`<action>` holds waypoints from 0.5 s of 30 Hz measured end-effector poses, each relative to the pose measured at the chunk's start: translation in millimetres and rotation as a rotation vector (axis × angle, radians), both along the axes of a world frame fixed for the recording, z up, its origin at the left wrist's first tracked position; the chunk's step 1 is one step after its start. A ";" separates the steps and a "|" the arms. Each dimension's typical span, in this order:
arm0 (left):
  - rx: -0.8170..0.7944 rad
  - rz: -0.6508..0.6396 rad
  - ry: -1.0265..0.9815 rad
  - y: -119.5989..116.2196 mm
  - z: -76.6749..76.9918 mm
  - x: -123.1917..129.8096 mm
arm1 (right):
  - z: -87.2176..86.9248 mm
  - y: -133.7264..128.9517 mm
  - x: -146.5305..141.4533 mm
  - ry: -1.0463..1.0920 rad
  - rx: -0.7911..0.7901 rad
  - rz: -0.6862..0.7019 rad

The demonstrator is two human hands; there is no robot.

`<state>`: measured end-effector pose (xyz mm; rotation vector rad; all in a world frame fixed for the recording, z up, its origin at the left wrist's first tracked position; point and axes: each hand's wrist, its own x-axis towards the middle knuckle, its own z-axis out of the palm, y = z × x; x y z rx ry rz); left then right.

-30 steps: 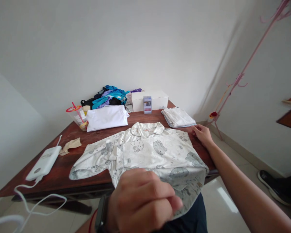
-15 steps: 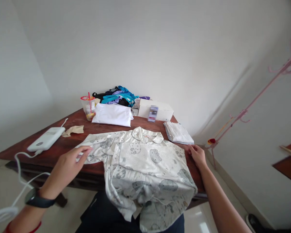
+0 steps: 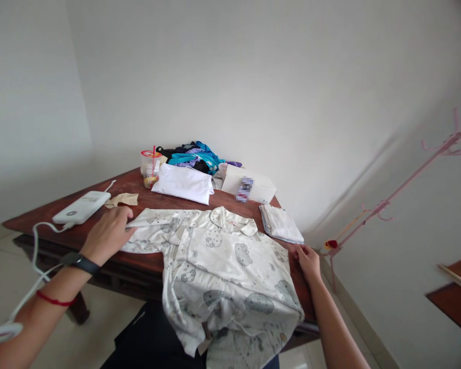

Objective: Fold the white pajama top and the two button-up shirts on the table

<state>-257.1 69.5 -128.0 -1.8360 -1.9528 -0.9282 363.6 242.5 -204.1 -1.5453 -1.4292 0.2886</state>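
A white satin pajama top (image 3: 230, 256) with grey cartoon cat faces lies collar away from me, its lower part hanging over the near table edge towards my lap. Its left-hand sleeve (image 3: 153, 230) is stretched out flat; no sleeve sticks out on the right. My left hand (image 3: 109, 233) rests at that sleeve's cuff, thumb and index finger apart. At the top's right edge, my right hand (image 3: 307, 261) has its fingertips closed together against the fabric.
On the brown wooden table (image 3: 96, 197) are a white power bank (image 3: 82, 207) with a cable, tan scrap (image 3: 122, 200), plastic cup (image 3: 150, 171), folded white garment (image 3: 183, 183), clothes pile (image 3: 197, 156), white box (image 3: 261, 185) and folded cloth (image 3: 280, 224). A pink coat stand (image 3: 403, 189) leans at right.
My left hand has moved outward from over the sleeve to its cuff, and its fingers have bent. The right hand stays by the top's right edge. The whole view has tilted slightly.
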 end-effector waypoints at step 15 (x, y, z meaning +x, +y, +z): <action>-0.281 -0.503 0.060 50.2 -11.3 51.1 | 1.2 -2.3 -2.4 0.141 0.013 0.022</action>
